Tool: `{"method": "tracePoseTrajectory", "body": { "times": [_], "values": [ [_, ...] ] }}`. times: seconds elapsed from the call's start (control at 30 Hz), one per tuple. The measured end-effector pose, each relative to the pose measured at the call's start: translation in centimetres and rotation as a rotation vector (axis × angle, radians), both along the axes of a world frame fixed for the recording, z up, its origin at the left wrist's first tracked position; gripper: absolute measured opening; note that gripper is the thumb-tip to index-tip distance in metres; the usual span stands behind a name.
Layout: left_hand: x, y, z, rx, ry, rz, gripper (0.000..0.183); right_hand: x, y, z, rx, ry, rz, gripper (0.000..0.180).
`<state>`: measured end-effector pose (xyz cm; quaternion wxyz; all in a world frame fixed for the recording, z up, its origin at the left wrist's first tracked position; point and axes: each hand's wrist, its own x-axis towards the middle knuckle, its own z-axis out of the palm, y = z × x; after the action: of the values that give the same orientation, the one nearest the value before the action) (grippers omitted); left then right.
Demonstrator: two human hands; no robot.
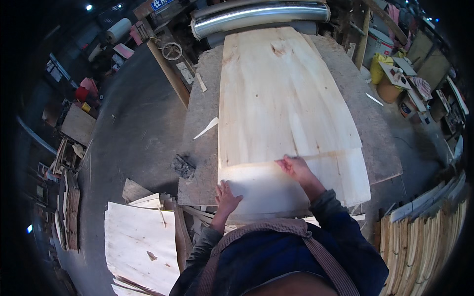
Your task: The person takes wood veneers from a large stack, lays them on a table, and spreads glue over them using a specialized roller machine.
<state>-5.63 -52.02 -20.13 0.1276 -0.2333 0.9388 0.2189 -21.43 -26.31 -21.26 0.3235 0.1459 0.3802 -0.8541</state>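
Note:
A large wood veneer sheet [277, 100] lies before me, its far end close to the rollers. Under its near edge shows a paler lower veneer sheet [264, 188]. My left hand [227, 198] rests at the left edge of the lower sheet, thumb spread from the fingers. Over the near edge of the upper sheet is my right hand [296, 169], its fingers curled; whether they pinch that edge cannot be made out. Both sheets lie on a worn, grey work table [374, 144].
Metal rollers [259, 18] span the table's far end, with a handwheel [172, 51] to their left. A dark crumpled lump [183, 166] and a veneer sliver [206, 128] lie left of the sheets. Veneer stacks stand at the lower left [140, 244] and lower right [422, 244].

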Motion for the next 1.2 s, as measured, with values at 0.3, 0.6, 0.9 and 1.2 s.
{"method": "tracePoseTrajectory", "body": {
  "times": [0.3,0.6,0.9,1.2],
  "values": [
    [0.5,-5.5,-7.8,0.423,0.306,0.317,0.074,-7.9,-3.3,1.6,-0.185,0.047,0.001,0.014],
    [0.3,-4.8,0.4,0.932,0.572,0.388,0.035,7.8,3.1,-0.4,0.006,0.016,0.452,0.032],
    [0.5,-4.8,6.8,1.096,0.658,0.347,0.032,17.8,5.9,2.3,0.177,-0.239,0.214,0.028],
    [-0.8,-5.6,8.6,1.145,0.698,0.252,0.035,17.4,5.6,3.8,0.079,-0.126,0.041,0.028]
  ]
}}
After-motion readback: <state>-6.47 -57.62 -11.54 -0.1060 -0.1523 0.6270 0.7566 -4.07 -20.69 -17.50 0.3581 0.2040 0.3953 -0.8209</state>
